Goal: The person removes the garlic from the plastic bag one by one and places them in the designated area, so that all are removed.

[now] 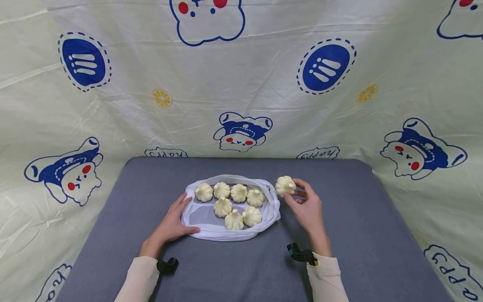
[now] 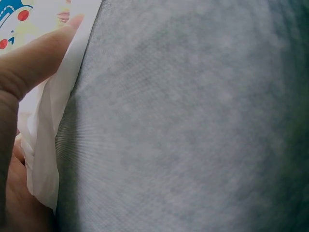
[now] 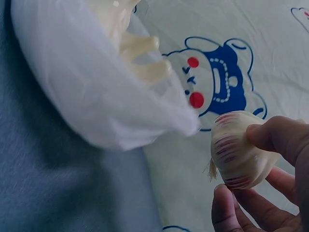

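A white plastic bag (image 1: 230,235) with its rim turned down stands open on the grey table. Inside it lie several pale garlic bulbs (image 1: 234,219). My left hand (image 1: 170,222) grips the bag's left end, its thumb (image 2: 43,55) over the near rim and its fingers along the left side. Just beyond the bag's right end, my right hand (image 1: 307,207) pinches one garlic bulb (image 1: 285,186) between thumb and fingers. The right wrist view shows purple streaks and a tuft of roots on this held bulb (image 3: 241,152), which is apart from the bag.
The grey-covered table (image 1: 358,235) extends around the bag on all sides. Behind it hangs a pale cloth (image 1: 264,84) printed with cartoon bears. Each wrist wears a black strap (image 1: 167,266) with a small device.
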Tool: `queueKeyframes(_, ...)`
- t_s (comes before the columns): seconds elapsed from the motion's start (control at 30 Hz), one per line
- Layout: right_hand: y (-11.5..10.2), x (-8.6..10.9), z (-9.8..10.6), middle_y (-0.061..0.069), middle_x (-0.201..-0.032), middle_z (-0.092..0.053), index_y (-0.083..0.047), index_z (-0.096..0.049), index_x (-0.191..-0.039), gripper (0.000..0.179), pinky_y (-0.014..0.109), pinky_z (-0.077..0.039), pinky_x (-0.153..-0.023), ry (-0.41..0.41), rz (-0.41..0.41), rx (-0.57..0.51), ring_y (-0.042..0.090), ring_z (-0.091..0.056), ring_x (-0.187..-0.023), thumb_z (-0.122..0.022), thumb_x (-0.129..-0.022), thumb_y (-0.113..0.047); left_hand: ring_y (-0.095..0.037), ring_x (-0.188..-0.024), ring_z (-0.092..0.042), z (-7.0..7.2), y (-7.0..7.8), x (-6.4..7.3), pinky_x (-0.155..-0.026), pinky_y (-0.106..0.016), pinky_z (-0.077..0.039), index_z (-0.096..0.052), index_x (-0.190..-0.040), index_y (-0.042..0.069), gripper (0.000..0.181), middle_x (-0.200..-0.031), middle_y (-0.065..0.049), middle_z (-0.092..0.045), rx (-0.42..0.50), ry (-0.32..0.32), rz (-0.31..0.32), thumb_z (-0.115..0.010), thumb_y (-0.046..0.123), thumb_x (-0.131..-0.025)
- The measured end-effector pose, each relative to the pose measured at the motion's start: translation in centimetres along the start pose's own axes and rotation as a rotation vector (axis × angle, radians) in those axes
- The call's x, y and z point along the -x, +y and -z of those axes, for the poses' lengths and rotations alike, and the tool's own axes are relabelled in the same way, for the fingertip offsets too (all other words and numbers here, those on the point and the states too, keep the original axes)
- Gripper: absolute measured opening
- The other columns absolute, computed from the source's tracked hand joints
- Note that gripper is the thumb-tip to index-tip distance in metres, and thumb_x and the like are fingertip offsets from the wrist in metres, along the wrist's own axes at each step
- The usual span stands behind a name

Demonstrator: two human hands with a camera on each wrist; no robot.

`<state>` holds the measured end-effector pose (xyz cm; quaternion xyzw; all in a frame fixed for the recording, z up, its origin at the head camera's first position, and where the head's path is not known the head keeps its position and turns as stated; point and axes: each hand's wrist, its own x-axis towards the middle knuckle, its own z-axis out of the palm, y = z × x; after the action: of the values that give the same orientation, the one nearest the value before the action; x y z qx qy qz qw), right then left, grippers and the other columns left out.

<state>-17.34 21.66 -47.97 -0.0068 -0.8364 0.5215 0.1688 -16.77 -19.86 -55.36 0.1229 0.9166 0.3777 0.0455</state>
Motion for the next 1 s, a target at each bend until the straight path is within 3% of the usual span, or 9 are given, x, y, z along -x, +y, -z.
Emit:
queueKeyframes(0.2, 1.6, -0.7, -0.1, 0.013, -0.133, -0.066, -0.007, -0.061, -0.137, 0.05, 0.01, -0.049, -0.072, 0.007, -0.066, 0.019, 0.024, -0.066, -0.103, -0.079, -0.09, -0.01, -0.051, -0.152, -0.022, 0.2, -0.1, -0.1, -0.118, -0.07, -0.026, -0.038, -0.157, 0.001, 0.109, -0.169, -0.023, -0.022, 0.001, 0.005, 0.003, -0.092, 0.04, -0.071)
queueKeyframes(0.37, 3.2, -1.3, -0.2, 0.018, -0.131, -0.066, -0.006, -0.06, -0.138, 0.05, 0.006, -0.045, -0.072, -0.003, -0.102, 0.042, 0.033, -0.068, -0.106, -0.077, -0.091, -0.013, -0.051, -0.152, -0.022, 0.2, -0.2, 0.0, -0.118, -0.07, -0.026, -0.037, -0.158, 0.002, 0.11, -0.169, -0.022, -0.022, -0.006, -0.004, 0.015, -0.092, 0.042, -0.071)
queueKeyframes(1.0, 7.9, -3.5, -1.3, 0.023, -0.133, -0.066, -0.005, -0.06, -0.137, 0.051, 0.009, -0.044, -0.075, -0.031, -0.131, 0.135, 0.037, -0.071, -0.108, -0.08, -0.09, -0.016, -0.051, -0.152, -0.021, 0.1, -0.1, 0.0, -0.118, -0.07, -0.026, -0.037, -0.158, 0.002, 0.11, -0.169, -0.022, -0.021, -0.005, -0.013, 0.017, -0.092, 0.042, -0.072)
